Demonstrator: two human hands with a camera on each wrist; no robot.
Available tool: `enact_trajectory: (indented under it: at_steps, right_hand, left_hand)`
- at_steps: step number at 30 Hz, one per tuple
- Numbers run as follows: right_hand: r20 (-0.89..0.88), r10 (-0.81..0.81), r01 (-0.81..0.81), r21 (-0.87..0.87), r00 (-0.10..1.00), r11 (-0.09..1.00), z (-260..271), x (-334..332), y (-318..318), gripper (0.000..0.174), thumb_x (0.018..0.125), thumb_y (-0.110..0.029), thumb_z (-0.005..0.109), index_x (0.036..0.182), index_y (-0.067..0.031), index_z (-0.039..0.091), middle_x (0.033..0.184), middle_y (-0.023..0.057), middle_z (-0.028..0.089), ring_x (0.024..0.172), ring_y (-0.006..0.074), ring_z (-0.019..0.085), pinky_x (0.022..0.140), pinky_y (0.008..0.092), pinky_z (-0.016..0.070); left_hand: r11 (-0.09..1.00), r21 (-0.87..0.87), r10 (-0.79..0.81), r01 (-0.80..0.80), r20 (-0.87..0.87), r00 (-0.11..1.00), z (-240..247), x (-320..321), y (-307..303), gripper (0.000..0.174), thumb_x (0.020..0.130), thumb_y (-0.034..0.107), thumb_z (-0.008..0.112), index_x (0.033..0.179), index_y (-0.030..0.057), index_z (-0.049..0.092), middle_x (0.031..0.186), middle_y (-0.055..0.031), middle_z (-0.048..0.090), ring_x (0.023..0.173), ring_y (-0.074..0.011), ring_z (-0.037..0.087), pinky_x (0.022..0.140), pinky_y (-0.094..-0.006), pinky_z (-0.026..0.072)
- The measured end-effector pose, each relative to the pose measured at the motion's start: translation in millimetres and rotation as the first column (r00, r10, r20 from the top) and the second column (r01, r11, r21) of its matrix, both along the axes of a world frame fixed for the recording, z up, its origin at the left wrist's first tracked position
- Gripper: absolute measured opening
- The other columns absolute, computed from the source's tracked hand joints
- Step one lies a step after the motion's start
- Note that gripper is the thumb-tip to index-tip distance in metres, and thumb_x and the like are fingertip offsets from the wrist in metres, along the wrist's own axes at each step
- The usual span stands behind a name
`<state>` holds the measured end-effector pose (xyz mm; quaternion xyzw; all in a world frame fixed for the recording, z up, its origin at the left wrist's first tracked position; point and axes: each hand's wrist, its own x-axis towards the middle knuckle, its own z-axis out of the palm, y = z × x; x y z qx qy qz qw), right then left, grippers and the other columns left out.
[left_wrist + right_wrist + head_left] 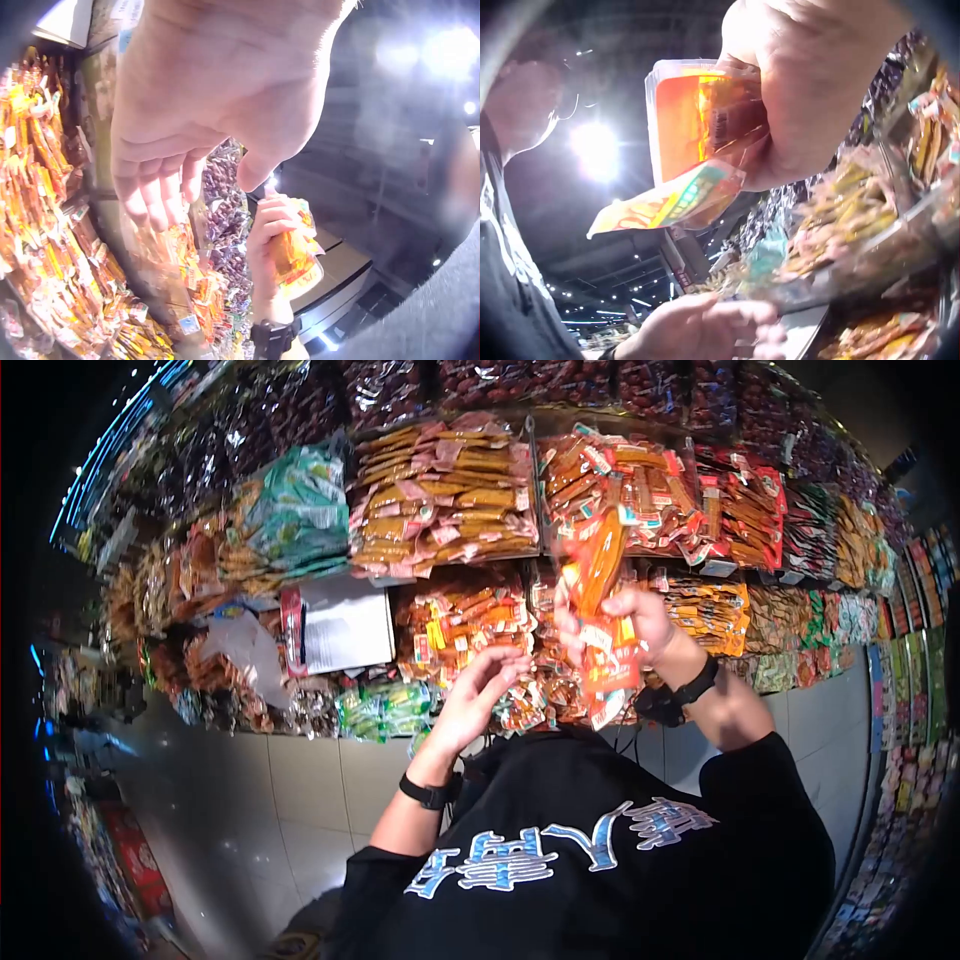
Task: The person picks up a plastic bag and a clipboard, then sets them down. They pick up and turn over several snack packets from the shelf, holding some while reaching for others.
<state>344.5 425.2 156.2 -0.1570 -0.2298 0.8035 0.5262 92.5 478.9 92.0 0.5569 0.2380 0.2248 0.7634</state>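
In the head view my right hand (640,622) grips several sealed snack packets (608,665), red-orange with clear parts, raised over the lower bin row. The right wrist view shows an orange packet (682,124) in that grip, and a second packet (671,199) with a printed front juts out below it. My left hand (482,695) hovers at the lower bins' front edge, palm turned inward, fingers loosely bent and holding nothing. From the left wrist, its fingers (154,187) hang near the bins, apart from the packets in the other hand.
Tiered bins of wrapped snacks fill the display: pink-and-yellow packets (440,490), red packets (735,505) and teal bags (295,510). A white sheet (345,625) lies among the lower bins, beside a clear plastic bag (245,655). Tiled floor (310,780) borders the display.
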Motion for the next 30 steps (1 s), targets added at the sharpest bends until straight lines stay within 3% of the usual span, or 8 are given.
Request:
enact_trajectory:
  at_steps: [4,8,10,12,16,22,26,30]
  right_hand:
    - [-0.11,0.235,-0.245,-0.089,0.966,0.966,-33.4,-10.4,-36.5,0.054,0.08,-0.022,0.059,0.125,0.005,0.047,0.092,0.017,0.058,0.079,0.0266,0.062,0.072,0.0419,0.0549]
    - [-0.189,0.397,-0.426,-0.153,0.898,0.892,-50.5,6.7,-73.6,0.053,0.079,-0.02,0.058,0.124,0.0058,0.047,0.092,0.017,0.057,0.077,0.0268,0.06,0.071,0.0404,0.0532]
    - [-0.161,0.416,-0.441,-0.175,0.895,0.88,-50.5,17.4,-93.8,0.051,0.08,-0.019,0.058,0.123,0.006,0.048,0.092,0.0167,0.057,0.075,0.0247,0.06,0.067,0.0382,0.053]
    - [-0.156,0.446,-0.47,-0.195,0.881,0.861,-53.4,31.0,-113.3,0.05,0.08,-0.018,0.058,0.122,0.0062,0.049,0.091,0.0165,0.057,0.074,0.0238,0.06,0.066,0.0368,0.0529]
    - [-0.118,0.492,-0.506,-0.167,0.862,0.846,-58.6,56.0,-152.4,0.049,0.08,-0.017,0.058,0.122,0.0071,0.049,0.091,0.0159,0.058,0.073,0.0232,0.061,0.066,0.0356,0.0528]
    - [0.105,0.277,-0.241,-0.268,0.955,0.933,-67.1,99.8,-203.5,0.047,0.084,-0.019,0.056,0.123,0.0055,0.051,0.095,0.018,0.062,0.076,0.0223,0.063,0.067,0.0326,0.054]
    - [0.354,0.209,-0.132,-0.23,0.912,0.964,-65.9,125.1,-219.0,0.049,0.089,-0.018,0.055,0.132,0.0023,0.046,0.108,0.0186,0.063,0.086,0.0237,0.067,0.073,0.0343,0.0557]
    - [0.575,-0.079,0.177,-0.116,0.814,0.977,-69.9,132.4,-228.7,0.05,0.09,-0.017,0.055,0.135,0.0007,0.041,0.109,0.0157,0.062,0.088,0.0218,0.066,0.078,0.0345,0.0546]
  left_hand:
    - [0.978,0.082,0.179,-0.194,0.163,0.97,29.5,34.6,-20.3,0.04,0.096,0.012,0.059,0.132,0.0018,0.047,0.13,-0.0091,0.052,0.122,-0.0186,0.05,0.103,-0.0323,0.0416]
    - [0.757,0.566,0.307,-0.326,0.133,0.942,48.0,61.9,-37.5,0.053,0.09,0.005,0.063,0.139,0.0017,0.043,0.141,-0.0125,0.043,0.133,-0.0216,0.04,0.109,-0.0382,0.0377]
    - [0.782,0.566,0.223,-0.259,0.134,0.966,50.6,76.2,-47.4,0.044,0.091,0.004,0.063,0.133,0.0002,0.051,0.135,-0.0126,0.051,0.127,-0.0217,0.048,0.107,-0.0367,0.0389]
    - [0.881,0.432,0.185,-0.193,0.06,0.981,51.7,87.9,-63.8,0.021,0.095,0.007,0.06,0.113,-0.0022,0.065,0.111,-0.0092,0.066,0.101,-0.0139,0.063,0.089,-0.0274,0.0506]
    - [0.911,0.306,0.274,-0.278,0.056,0.96,43.4,115.7,-91.4,0.016,0.094,0.013,0.063,0.095,-0.0013,0.069,0.08,-0.0021,0.068,0.074,-0.007,0.06,0.068,-0.0239,0.0488]
    - [0.933,0.301,0.212,-0.197,-0.016,0.977,55.0,146.1,-133.6,0.015,0.096,0.013,0.062,0.092,-0.0013,0.065,0.08,0.0011,0.064,0.073,-0.0037,0.055,0.066,-0.021,0.0449]
    - [0.951,0.247,0.201,-0.187,-0.034,0.979,62.8,153.1,-153.1,0.015,0.095,0.013,0.063,0.091,-0.0013,0.065,0.077,0.0012,0.064,0.071,-0.0036,0.055,0.065,-0.021,0.0449]
    - [0.942,0.205,0.273,-0.265,-0.009,0.962,55.5,152.8,-161.4,0.016,0.095,0.015,0.063,0.089,0.0003,0.065,0.075,0.0026,0.063,0.068,-0.0034,0.055,0.063,-0.0206,0.0455]
